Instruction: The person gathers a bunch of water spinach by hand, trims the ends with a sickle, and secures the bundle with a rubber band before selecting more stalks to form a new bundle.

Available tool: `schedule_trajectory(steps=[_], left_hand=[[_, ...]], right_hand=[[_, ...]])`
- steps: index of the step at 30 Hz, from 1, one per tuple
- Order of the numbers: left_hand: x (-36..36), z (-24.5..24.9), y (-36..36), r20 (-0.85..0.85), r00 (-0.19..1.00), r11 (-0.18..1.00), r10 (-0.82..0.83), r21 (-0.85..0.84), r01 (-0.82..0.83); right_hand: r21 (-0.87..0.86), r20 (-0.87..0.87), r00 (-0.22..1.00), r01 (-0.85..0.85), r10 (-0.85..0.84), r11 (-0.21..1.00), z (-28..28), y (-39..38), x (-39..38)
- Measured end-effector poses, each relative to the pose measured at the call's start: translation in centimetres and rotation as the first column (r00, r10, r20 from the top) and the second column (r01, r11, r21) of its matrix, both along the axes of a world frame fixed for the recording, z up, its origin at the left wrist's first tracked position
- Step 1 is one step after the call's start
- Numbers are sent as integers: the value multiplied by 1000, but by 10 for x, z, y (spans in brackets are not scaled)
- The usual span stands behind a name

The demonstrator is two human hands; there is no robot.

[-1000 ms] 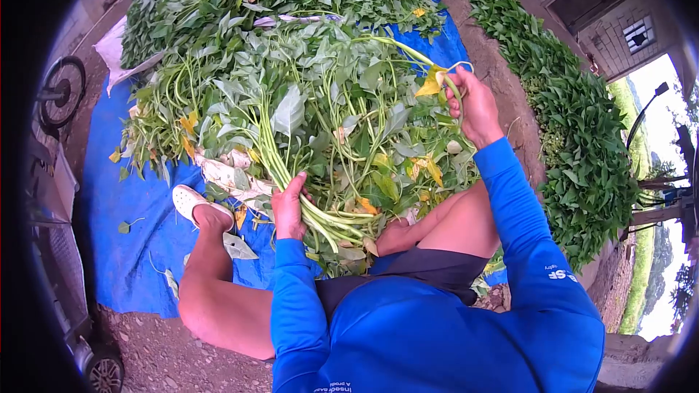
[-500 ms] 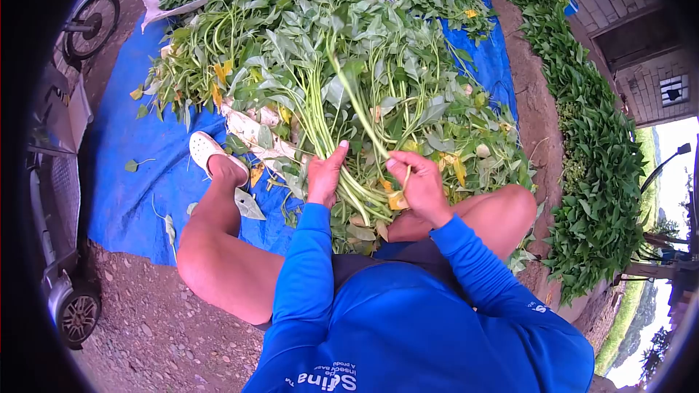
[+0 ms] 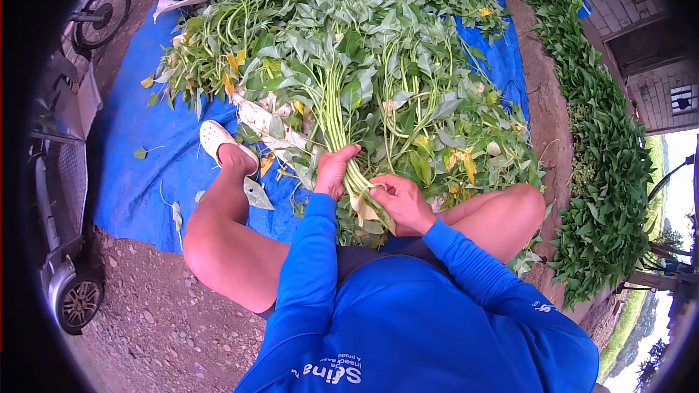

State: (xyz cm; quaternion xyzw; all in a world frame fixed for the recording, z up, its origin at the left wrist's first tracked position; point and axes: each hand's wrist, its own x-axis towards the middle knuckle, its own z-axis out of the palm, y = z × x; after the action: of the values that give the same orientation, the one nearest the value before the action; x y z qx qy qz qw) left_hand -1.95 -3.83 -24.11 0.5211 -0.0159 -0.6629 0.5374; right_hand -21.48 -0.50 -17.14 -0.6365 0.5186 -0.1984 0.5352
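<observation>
A bunch of long leafy green stems (image 3: 333, 113), looking like water spinach, lies across my lap side of the heap with its leaves pointing away from me. My left hand (image 3: 333, 172) is closed around the lower stems, thumb across the top. At the cut ends, my right hand (image 3: 402, 202) pinches the right side of the same bunch; its fingertips are partly hidden. A pale yellowish leaf (image 3: 363, 207) hangs among the stem ends between the hands.
A large heap of the same greens (image 3: 408, 36) covers a blue tarp (image 3: 138, 175) in front of me. My left foot wears a white clog (image 3: 212, 136). A wheeled vehicle (image 3: 76, 298) stands at left. More leafy bundles (image 3: 604, 175) line the right side.
The stalk that my right hand held apart now lies with the bunch. My right hand has moved left and down to the stem ends; my left hand keeps its hold.
</observation>
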Motion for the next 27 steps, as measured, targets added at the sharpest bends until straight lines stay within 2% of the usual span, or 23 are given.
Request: schedule_trajectory(steps=[2,4,5,8,11,13,16,19,21,22,23,24,25,26,27], left_hand=[[0,-4,-2,-18,998,998,58,-35,-58],[3,4,-5,-42,997,998,61,-23,-62],[4,7,-7,-41,997,998,60,-28,-62],[2,20,-9,14,1000,999,27,-36,-26],[6,29,-13,8,995,994,103,-32,-103],[13,38,-12,64,996,996,65,-62,-61],[16,47,-5,103,994,993,43,-114,-31],[10,54,0,151,988,987,9,-162,16],[6,57,3,208,978,984,-15,-170,51],[4,57,6,215,976,979,-32,-192,75],[3,59,8,185,982,976,-45,-200,82],[1,61,10,152,987,975,-57,-205,88],[-3,56,11,108,994,963,6,-267,23],[2,50,13,125,991,958,-37,-279,71],[3,52,17,139,990,955,-33,-286,72]], right_hand=[[-352,-77,997,-32,6,935,30,6,-3],[-632,-190,982,-136,17,763,47,12,-11],[-614,-152,988,-94,0,784,48,18,-13],[-612,-130,989,-131,65,780,54,32,-27],[-448,-20,997,-78,77,891,63,52,-41],[-309,127,990,-16,58,951,70,52,-48],[17,341,908,252,-242,968,104,27,-35],[277,537,807,106,-246,955,89,-28,-29],[117,387,896,188,-219,975,76,-59,7],[97,458,858,210,-231,973,63,-70,24],[94,362,898,232,-250,968,52,-82,39],[134,222,944,220,-246,966,68,-91,51],[98,212,943,241,-257,966,51,-101,62],[62,203,942,259,-267,964,35,-107,69],[141,228,925,277,-303,950,42,-105,71]])
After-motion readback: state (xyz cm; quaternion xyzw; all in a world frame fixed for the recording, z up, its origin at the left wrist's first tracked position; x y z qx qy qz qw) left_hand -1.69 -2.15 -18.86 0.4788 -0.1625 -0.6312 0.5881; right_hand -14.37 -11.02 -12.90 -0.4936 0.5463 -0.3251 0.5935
